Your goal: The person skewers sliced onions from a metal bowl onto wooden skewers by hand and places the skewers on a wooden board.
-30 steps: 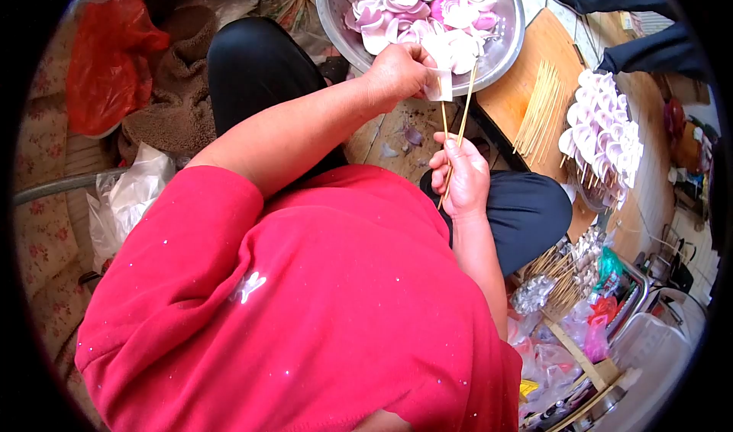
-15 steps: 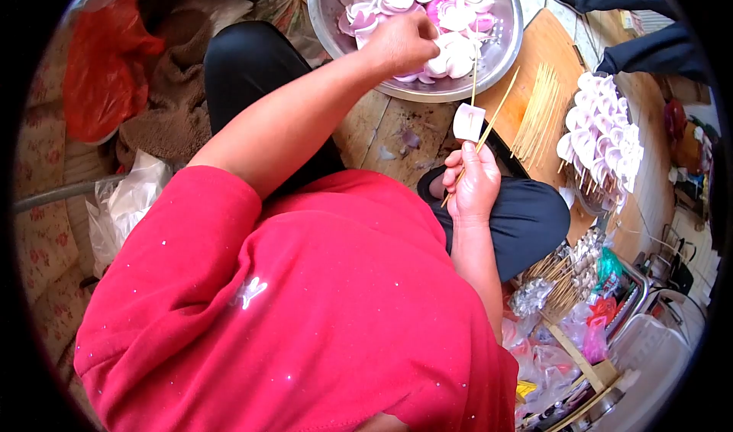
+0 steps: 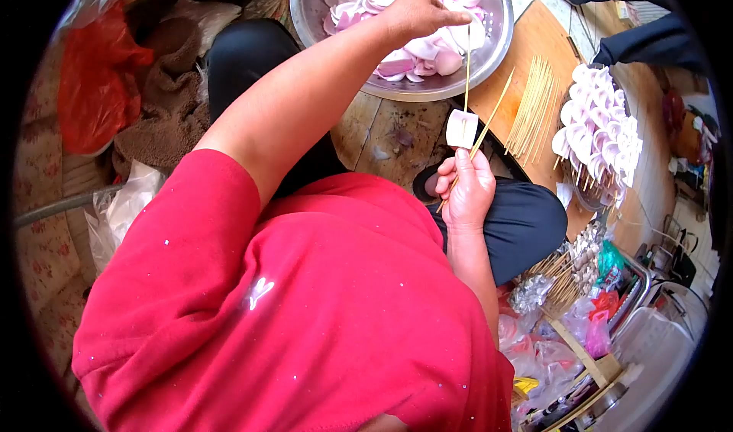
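Many pinkish pieces [image 3: 431, 54] lie in the colander [image 3: 498, 21].

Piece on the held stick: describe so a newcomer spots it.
Below the metal colander, find the left hand with two sticks. Just above its thumb sits one squarish pale-pink piece, threaded alone, unlike the loose pile in the colander.

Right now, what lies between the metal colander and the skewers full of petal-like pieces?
In the head view, bare wooden skewers on a wooden board lie between the colander and the filled skewers.
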Demonstrator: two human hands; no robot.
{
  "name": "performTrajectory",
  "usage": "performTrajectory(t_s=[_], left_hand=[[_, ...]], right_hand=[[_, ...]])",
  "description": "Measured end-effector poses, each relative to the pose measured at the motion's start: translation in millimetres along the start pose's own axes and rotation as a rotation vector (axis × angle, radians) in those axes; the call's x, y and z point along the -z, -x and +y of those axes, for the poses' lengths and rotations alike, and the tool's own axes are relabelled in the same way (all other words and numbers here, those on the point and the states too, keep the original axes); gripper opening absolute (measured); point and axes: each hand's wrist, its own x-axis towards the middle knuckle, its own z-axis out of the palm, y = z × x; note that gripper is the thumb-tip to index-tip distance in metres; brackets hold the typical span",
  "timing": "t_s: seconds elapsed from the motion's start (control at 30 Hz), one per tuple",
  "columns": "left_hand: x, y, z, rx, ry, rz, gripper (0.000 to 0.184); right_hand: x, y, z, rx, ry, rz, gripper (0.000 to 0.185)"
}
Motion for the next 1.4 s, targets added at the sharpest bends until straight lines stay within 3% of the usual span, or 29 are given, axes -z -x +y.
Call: performTrajectory(t_s=[0.03,0.13,0.17,0.23,0.4,0.47,0.63,0.7,0.73,0.87,1.1,1.4], left_hand=[[0,-3,-1,0.000,0.000,-0.003,0.033],[-3,-22,-25,-0.100,-0.501,0.050,0.024],[-4,-17,-23,0.009,-0.707,-0.078,0.025],[-13,-2,-37,-0.091,-0.903,-0.036,0.022],[-12,10,-31,-0.215,-0.960,-0.021,0.020],[-7,9,-24,-0.023,-0.741,-0.079,0.020],[14,15,-17,0.010,-0.322,-0.060,0.022],[19,23,-11,0.246,0.442,0.109,0.019],[24,25,-7,0.310,0.621,0.085,0.017],[32,36,-4,0.312,0.806,0.135,0.026],[44,33,-16,0.304,1.000,0.254,0.026],[46,42,-11,0.226,0.862,0.206,0.026]], right_hand=[[0,0,0,0.003,-0.006,-0.001,0.014],[2,-1,0,0.003,-0.008,0.001,0.015],[2,-1,0,0.002,-0.010,0.002,0.015],[3,-2,0,0.005,-0.002,0.003,0.015],[1,-1,-2,-0.009,-0.006,-0.013,0.015],[-1,-2,-3,-0.010,-0.011,-0.030,0.015],[-2,-1,0,-0.023,0.043,-0.085,0.017],[-4,1,0,-0.021,0.071,-0.126,0.017],[-6,3,0,-0.020,0.103,-0.165,0.017],[-10,8,-1,-0.037,0.116,-0.204,0.016],[-9,12,2,-0.062,0.104,-0.246,0.014],[-11,12,3,-0.088,0.072,-0.228,0.014]])
